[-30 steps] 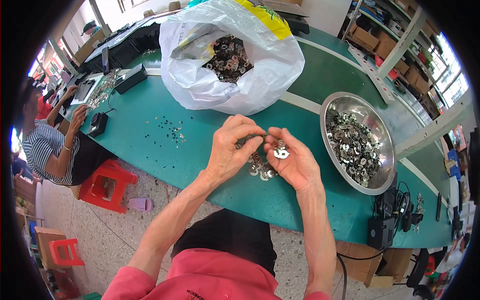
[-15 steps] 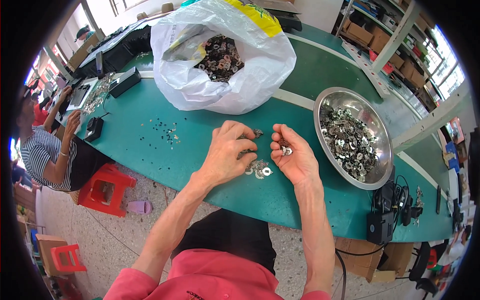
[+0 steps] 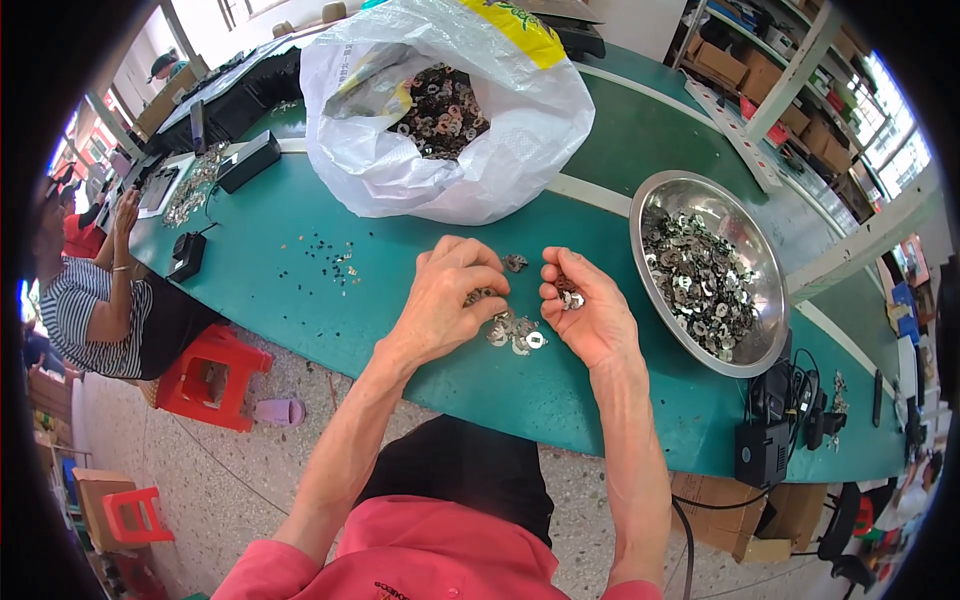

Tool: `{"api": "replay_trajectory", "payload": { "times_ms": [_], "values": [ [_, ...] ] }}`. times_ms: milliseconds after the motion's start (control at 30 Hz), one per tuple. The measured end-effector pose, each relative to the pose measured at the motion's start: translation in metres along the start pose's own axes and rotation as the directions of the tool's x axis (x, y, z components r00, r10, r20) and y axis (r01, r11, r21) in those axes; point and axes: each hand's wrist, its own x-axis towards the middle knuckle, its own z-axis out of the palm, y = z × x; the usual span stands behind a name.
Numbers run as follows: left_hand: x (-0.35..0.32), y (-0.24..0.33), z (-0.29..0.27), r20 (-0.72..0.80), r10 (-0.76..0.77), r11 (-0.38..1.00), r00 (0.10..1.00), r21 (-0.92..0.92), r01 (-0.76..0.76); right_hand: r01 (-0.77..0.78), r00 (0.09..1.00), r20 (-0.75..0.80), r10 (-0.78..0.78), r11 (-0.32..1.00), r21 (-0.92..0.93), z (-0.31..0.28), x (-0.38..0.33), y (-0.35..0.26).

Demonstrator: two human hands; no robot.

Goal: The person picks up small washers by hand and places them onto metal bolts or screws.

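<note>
My left hand (image 3: 447,298) is curled low over the green table, its fingers closed round some small metal pieces that peek out under the fingertips. Beside it lies a little heap of flat silvery metal pieces (image 3: 516,334), several with holes. One more small clump of pieces (image 3: 514,263) sits just beyond the fingertips. Palm turned up and fingers bent, my right hand (image 3: 593,312) holds a few small metal pieces (image 3: 570,296), some silvery and some brownish. Right of it stands a steel bowl (image 3: 765,255) full of similar pieces.
An open white woven sack (image 3: 350,165) of metal parts stands at the back. Tiny dark bits (image 3: 325,262) are scattered on the left. Black adapters and cables (image 3: 762,455) lie at the right edge. A person in a striped top (image 3: 70,315) sits at the far left near a red stool (image 3: 212,380).
My left hand has drawn slightly left, uncovering the small clump beyond its fingers and more of the heap. My right hand stays nearly still. The seated person's hands have moved.
</note>
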Motion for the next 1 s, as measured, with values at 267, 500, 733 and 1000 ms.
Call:
{"api": "replay_trajectory", "payload": {
  "times_ms": [267,500,733,1000],
  "values": [
    [-0.001,0.013,-0.008,0.160,0.021,0.995,0.987,0.093,-0.037,-0.009,1.000,0.009,0.009,1.000,-0.018,0.001,-0.002,0.000],
    [0.002,0.016,-0.017,0.057,-0.015,0.995,0.998,-0.100,0.021,-0.004,0.999,0.037,0.006,0.998,-0.056,0.005,-0.004,0.002],
    [0.028,0.024,-0.003,-0.154,0.196,0.974,0.969,-0.083,-0.210,-0.039,0.992,0.123,0.030,0.997,0.069,0.012,-0.004,0.006],
    [0.046,0.014,0.011,-0.139,0.178,0.962,0.974,-0.183,-0.202,-0.101,0.987,0.144,0.064,0.959,0.265,-0.010,0.009,0.002]
  ]
}}
